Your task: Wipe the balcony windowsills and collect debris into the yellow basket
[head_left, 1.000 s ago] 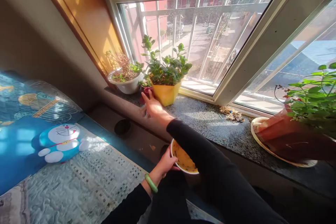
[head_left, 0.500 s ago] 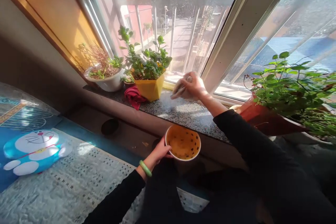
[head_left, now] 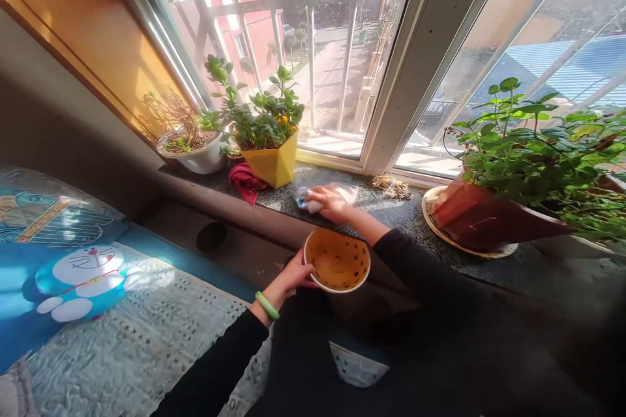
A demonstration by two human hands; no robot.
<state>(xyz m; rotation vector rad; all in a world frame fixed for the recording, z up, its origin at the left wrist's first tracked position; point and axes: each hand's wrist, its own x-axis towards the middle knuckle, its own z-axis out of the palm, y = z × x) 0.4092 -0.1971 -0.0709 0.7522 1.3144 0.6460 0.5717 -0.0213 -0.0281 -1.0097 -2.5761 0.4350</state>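
Observation:
My left hand [head_left: 294,272], with a green bangle at the wrist, grips the rim of a yellow-orange tub [head_left: 337,260] with dark square marks inside. The tub is held just below the edge of the speckled stone windowsill [head_left: 323,172]. On the sill, my right hand [head_left: 331,203] is closed on a crumpled white-and-blue wrapper [head_left: 306,199]; its fingertips are partly hidden. Behind it and to the left stands a yellow pot [head_left: 274,163] with a leafy plant, and a dark red cloth [head_left: 246,182] lies beside that pot.
A small heap of dry plant bits [head_left: 392,187] lies near the window frame. At right, a reddish pot [head_left: 474,215] of green leaves stands on a saucer [head_left: 433,221]. A white pot [head_left: 198,155] is at the far left. A bed with a blue cartoon cushion [head_left: 88,280] lies below.
My right hand has come down and left, from above the sill to its surface. The view has shifted, showing the dry heap and saucer. My left hand still holds the tub.

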